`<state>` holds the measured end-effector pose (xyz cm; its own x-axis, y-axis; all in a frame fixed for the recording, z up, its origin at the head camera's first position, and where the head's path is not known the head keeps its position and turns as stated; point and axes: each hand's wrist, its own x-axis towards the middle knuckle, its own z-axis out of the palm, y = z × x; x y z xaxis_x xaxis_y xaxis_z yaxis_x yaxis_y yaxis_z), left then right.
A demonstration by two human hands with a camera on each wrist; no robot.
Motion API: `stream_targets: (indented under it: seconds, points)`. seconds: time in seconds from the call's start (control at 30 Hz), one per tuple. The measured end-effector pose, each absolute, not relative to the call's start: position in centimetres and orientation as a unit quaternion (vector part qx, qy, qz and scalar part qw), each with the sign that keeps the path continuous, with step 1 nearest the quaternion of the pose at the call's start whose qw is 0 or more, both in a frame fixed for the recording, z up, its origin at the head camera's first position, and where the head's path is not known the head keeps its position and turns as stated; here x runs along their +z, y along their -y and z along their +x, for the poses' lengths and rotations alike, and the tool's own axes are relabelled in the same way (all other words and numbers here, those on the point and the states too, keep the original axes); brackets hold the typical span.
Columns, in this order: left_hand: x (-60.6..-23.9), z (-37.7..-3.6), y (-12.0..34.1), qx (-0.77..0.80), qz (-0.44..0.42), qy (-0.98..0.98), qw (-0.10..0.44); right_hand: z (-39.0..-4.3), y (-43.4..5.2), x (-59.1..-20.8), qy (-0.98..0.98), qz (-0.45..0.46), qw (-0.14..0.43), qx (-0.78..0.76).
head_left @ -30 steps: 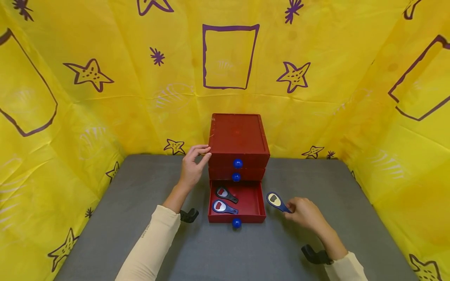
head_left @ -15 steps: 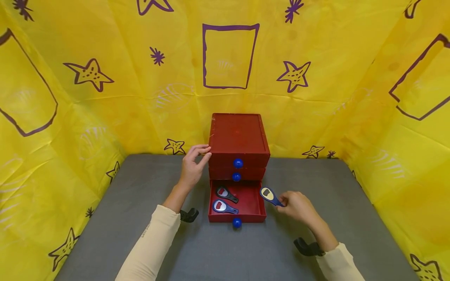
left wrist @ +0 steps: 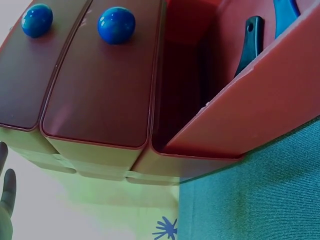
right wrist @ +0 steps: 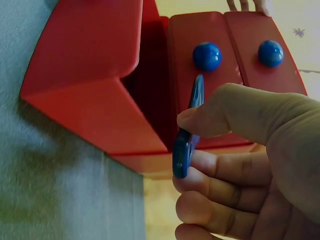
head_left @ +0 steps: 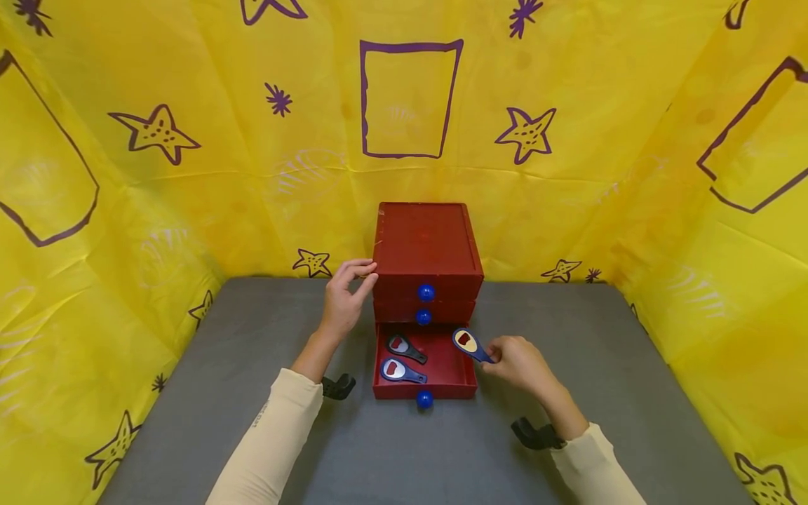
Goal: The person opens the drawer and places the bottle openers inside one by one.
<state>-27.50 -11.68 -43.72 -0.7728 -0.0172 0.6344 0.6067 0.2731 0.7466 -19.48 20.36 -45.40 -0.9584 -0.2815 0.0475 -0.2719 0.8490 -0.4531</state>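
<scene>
My right hand (head_left: 519,360) pinches the blue opener (head_left: 468,343) above the open drawer's (head_left: 451,365) three-o'clock wall, left fingers (head_left: 355,275) steadying the chest (head_left: 426,245); a low approach might snag the wall.

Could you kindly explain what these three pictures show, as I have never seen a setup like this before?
There is no machine here: a person works with two bare hands and wears three cameras. The wide picture comes from the head and looks down at a grey table ringed by yellow cloth. The other two come from the wrists, very close up.

On the table stands a small red chest of drawers with blue knobs. Its bottom drawer is pulled open, and two bottle openers lie inside. The left hand rests against the chest's left side. The right hand pinches the handle of a third, blue bottle opener, with its head over the drawer's right edge. The right wrist view shows that pinch.
</scene>
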Motion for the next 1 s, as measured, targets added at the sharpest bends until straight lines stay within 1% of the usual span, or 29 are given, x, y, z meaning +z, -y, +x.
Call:
stream_targets:
  seconds: [0.13, 0.37, 0.7, 1.0]
  points:
    - [-43.7, -27.5, 11.7, -0.572, -0.200, 0.746, 0.278, -19.7, -19.6, -45.4, -0.962, -0.140, 0.005, -0.235]
    - [-40.9, -25.3, 10.9, -0.566, -0.199, 0.752, 0.275, -20.1, -18.1, -45.5, -0.965, -0.132, 0.010, -0.227]
    - [-40.9, -25.2, 11.0, -0.566, -0.192, 0.757, 0.263, -20.5, -15.9, -45.5, -0.971, -0.111, 0.032, -0.208]
    - [-40.8, -25.2, 10.9, -0.564, -0.196, 0.756, 0.270, -20.6, -14.4, -45.9, -0.976, -0.087, 0.044, -0.196]
